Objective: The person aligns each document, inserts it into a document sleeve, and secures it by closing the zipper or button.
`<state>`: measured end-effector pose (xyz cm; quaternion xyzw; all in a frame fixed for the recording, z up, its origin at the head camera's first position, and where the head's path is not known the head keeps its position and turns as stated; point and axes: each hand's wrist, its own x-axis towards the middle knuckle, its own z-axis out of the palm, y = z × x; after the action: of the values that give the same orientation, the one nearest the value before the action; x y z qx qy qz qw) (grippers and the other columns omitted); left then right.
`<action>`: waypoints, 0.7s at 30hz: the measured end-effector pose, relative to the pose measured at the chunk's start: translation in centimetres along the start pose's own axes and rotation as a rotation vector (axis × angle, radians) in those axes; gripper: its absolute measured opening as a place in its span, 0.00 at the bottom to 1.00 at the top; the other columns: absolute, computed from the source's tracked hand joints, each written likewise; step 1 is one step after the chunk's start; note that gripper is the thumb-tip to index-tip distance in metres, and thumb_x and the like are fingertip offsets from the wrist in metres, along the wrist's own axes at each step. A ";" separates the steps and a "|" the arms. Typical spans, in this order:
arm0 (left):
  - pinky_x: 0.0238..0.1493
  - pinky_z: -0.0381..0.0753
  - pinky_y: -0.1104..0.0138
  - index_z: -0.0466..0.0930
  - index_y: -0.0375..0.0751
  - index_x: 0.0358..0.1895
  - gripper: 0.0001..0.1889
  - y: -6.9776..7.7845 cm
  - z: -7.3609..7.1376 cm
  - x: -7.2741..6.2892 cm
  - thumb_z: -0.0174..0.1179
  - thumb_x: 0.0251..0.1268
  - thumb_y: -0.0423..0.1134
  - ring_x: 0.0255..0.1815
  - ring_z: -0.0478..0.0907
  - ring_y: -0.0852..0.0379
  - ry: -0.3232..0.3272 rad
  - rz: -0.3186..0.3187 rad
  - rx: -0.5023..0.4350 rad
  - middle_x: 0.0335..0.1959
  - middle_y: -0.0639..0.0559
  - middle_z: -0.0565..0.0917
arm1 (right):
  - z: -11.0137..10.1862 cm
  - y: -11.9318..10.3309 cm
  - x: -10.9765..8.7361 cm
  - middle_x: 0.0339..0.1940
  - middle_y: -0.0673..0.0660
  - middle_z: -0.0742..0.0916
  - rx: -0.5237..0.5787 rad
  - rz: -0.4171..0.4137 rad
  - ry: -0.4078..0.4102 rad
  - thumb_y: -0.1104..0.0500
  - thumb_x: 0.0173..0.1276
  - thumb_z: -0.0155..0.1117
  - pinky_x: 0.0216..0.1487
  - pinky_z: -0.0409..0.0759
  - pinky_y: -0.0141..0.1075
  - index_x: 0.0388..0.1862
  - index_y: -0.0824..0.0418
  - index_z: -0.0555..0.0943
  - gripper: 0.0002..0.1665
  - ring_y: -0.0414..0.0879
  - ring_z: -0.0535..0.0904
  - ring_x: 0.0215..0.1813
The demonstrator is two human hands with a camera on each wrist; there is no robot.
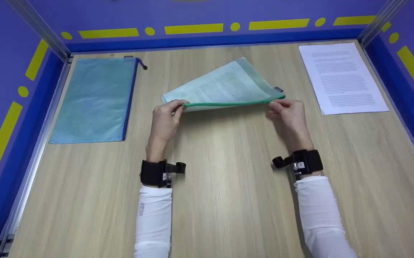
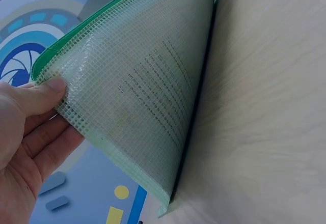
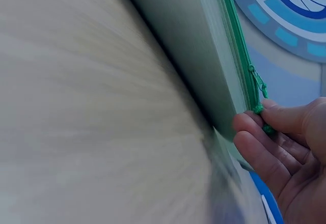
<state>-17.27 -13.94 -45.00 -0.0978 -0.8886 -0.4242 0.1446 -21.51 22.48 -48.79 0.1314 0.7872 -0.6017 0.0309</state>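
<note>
The left hand (image 1: 165,118) pinches a corner of the green pouch (image 1: 244,77) at one end of its zip (image 1: 224,104); the right hand (image 1: 290,114) pinches the cord (image 3: 268,129) near the other. Should the left pinch slacken, a tug could drag everything; sheets (image 2: 158,91) sliding up might jam the zip. The pouch tilts mid-tabletop (image 1: 224,179), zip edge raised, between a blue pouch (image 1: 92,100) and a paper stack (image 1: 343,79).
</note>
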 end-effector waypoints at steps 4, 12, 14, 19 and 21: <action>0.50 0.85 0.61 0.87 0.38 0.47 0.09 -0.4 -0.4 -0.1 0.59 0.70 0.31 0.47 0.86 0.53 0.019 -0.016 -0.007 0.46 0.45 0.90 | -0.7 0.1 0.1 0.34 0.52 0.90 0.026 0.015 0.006 0.56 0.69 0.66 0.40 0.86 0.28 0.54 0.70 0.83 0.21 0.38 0.89 0.33; 0.47 0.84 0.60 0.87 0.37 0.46 0.09 -1.0 -1.0 -0.1 0.58 0.71 0.32 0.44 0.86 0.52 0.053 -0.040 -0.016 0.44 0.44 0.90 | -2.0 0.4 0.3 0.32 0.50 0.90 0.062 0.041 0.050 0.54 0.68 0.67 0.38 0.86 0.28 0.55 0.70 0.82 0.23 0.37 0.88 0.33; 0.48 0.84 0.60 0.87 0.37 0.47 0.09 -1.1 -1.2 -0.1 0.58 0.71 0.32 0.44 0.86 0.52 0.057 -0.048 -0.019 0.44 0.44 0.90 | -2.3 0.5 0.4 0.31 0.48 0.90 0.051 0.050 0.061 0.54 0.68 0.67 0.40 0.86 0.28 0.56 0.69 0.82 0.24 0.36 0.88 0.33; 0.50 0.85 0.59 0.87 0.36 0.47 0.09 -1.2 -1.6 -0.1 0.58 0.70 0.31 0.45 0.86 0.50 0.073 -0.064 -0.014 0.45 0.43 0.89 | -2.9 0.6 0.5 0.28 0.45 0.89 0.126 0.082 0.087 0.57 0.68 0.66 0.39 0.86 0.28 0.57 0.73 0.80 0.24 0.36 0.87 0.33; 0.50 0.85 0.58 0.87 0.36 0.47 0.09 -1.3 -1.7 -0.1 0.58 0.70 0.31 0.45 0.87 0.49 0.081 -0.060 -0.007 0.44 0.42 0.89 | -3.1 0.6 0.5 0.28 0.46 0.89 0.145 0.080 0.093 0.58 0.68 0.67 0.38 0.86 0.27 0.56 0.74 0.80 0.23 0.36 0.87 0.33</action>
<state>-17.26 -16.08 -45.00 -0.0546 -0.8829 -0.4352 0.1674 -21.47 25.69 -48.61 0.1922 0.7365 -0.6485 0.0087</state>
